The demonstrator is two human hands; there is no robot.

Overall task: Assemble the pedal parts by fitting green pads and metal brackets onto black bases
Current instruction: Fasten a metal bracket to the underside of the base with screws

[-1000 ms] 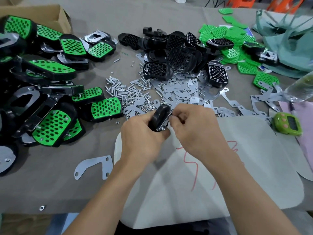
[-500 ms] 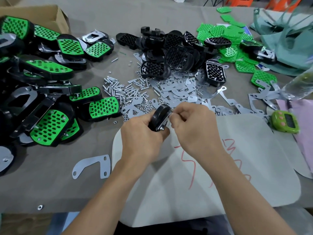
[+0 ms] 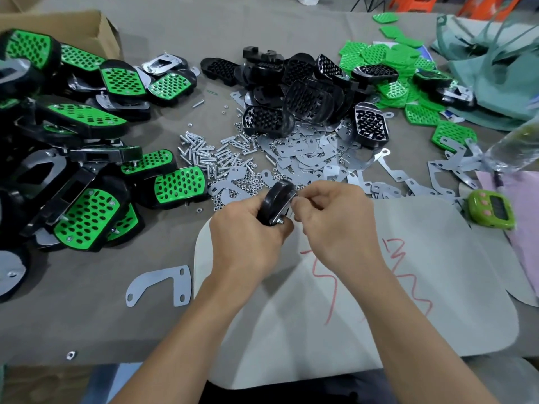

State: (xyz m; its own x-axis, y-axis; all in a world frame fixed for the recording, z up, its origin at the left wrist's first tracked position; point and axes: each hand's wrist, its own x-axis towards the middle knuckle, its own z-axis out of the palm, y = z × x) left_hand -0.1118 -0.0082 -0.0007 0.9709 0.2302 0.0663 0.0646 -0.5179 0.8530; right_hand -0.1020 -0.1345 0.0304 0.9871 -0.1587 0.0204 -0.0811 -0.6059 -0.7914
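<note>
Grey cloth-covered table [image 3: 73,316], parts everywhere. Dead centre, the left hand [image 3: 248,231] has its fingers wrapped round a black base [image 3: 275,204], held on edge above the white sheet [image 3: 423,301] — the right hand [image 3: 335,225] curls in and pinches at its rim, can't tell what's between the fingertips. At 9 o'clock finished pedals [image 3: 87,170] pile up, bare bases [image 3: 306,94] at 12, green pads [image 3: 390,62] at 1, metal brackets [image 3: 306,158] and screws [image 3: 204,156] just beyond the hands.

Finished pedals [image 3: 87,170] sat piled along the table's [image 3: 87,325] left edge, box [image 3: 73,27] in far left corner, bases [image 3: 309,97] mid-far, pads [image 3: 388,56] toward far right corner, screws [image 3: 204,153] and brackets [image 3: 303,158] just before the bases.
</note>
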